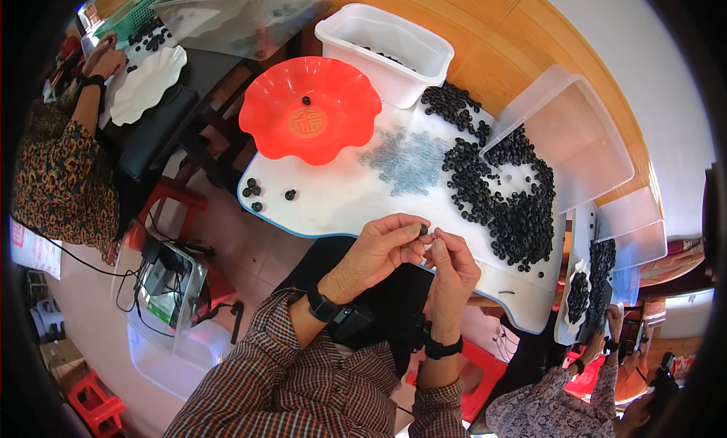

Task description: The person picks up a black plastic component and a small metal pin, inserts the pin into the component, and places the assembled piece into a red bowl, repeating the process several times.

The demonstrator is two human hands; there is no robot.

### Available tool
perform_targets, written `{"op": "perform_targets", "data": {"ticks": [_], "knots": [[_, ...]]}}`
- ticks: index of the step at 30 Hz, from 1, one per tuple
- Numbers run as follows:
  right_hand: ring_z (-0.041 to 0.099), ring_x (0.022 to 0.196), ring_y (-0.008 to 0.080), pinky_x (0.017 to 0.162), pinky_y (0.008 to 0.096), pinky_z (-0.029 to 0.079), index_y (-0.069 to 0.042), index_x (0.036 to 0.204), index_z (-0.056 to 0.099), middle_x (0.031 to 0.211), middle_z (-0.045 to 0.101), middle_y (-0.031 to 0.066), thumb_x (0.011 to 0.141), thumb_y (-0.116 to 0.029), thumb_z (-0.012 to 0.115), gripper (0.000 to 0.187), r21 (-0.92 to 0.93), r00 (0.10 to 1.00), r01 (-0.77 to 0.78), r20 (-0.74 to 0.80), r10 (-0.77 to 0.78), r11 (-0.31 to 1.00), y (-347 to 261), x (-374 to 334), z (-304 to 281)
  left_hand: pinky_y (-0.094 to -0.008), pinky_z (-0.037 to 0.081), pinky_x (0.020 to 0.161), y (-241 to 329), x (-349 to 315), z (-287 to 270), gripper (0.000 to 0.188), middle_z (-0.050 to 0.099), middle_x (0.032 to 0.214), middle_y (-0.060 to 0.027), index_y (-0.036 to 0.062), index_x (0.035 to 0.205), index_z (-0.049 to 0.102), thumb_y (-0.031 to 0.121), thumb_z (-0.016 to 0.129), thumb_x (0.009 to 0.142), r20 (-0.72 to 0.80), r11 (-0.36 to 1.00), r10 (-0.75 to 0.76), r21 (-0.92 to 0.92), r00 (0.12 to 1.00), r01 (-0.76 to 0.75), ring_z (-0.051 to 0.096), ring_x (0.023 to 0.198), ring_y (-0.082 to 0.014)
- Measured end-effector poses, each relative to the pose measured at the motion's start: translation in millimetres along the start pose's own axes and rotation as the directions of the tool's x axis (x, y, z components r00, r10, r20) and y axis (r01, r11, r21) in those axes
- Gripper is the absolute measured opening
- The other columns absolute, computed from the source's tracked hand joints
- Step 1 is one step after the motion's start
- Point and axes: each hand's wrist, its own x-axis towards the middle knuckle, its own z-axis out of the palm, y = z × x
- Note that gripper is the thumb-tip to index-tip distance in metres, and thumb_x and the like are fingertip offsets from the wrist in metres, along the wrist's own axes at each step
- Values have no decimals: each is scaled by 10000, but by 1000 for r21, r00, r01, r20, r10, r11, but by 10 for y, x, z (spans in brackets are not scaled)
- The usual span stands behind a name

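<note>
Near the front edge of the white table, both my hands meet. My left hand is closed, pinching a small black round part between thumb and fingertips. My right hand is closed too, its fingertips pressed together close to that part; the tiny piece in them is too small to name. Beyond my hands lies a scatter of small blue-grey pieces. To the right spreads a large heap of black round parts. A red wavy-rimmed dish holds one black part.
Several black parts sit at the table's left end. A white tub with black parts stands behind, and a clear plastic bin lies tipped beside the heap. Co-workers' hands are at the left; another person's hands are at the right.
</note>
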Motion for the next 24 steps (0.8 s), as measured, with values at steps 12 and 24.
{"op": "perform_targets", "data": {"ticks": [12,24], "knots": [[599,803,92,666,212,494,5,1069,665,982,623,45,928,-52,624,158,-60,999,-4,32,6,998,-26,-82,170,-258,576,648,126,-167,87,251,634,897,-75,-37,1194,573,101,497,998,-12,975,83,207,996,-78,649,742,-123],[587,797,84,663,203,489,1,1063,677,973,606,40,888,11,653,177,-105,997,63,49,-58,992,-37,-86,278,-261,588,636,155,-189,-28,198,645,901,-89,-38,1104,577,110,556,974,-17,988,62,141,998,-59,659,723,-141]]}}
